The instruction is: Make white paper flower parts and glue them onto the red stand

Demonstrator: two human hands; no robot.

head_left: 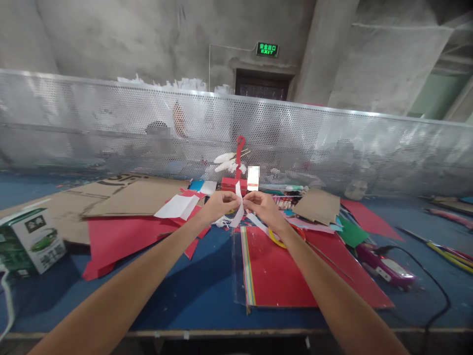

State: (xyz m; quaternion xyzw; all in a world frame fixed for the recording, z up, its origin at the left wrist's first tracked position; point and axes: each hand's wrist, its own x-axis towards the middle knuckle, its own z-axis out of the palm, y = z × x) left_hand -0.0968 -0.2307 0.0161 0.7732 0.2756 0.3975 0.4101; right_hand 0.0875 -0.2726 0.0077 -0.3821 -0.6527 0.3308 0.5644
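Nearest the viewer, a clear sleeve of coloured paper (273,271) with a red top sheet lies flat on the blue worktop (192,291). A green-and-white carton (31,241) stands at the left edge; a purple glue gun (384,266) rests at the right, its cable trailing off. Above the sleeve's far end, the left hand (218,204) and right hand (264,204) meet, fingers pinched closed on a white paper strip (239,207) held between them, its tail hanging toward the worktop. Loose red sheets (121,236) and brown cardboard (136,197) lie to the left. Beyond stands a red paper model (238,167), then a perforated metal screen (111,123).
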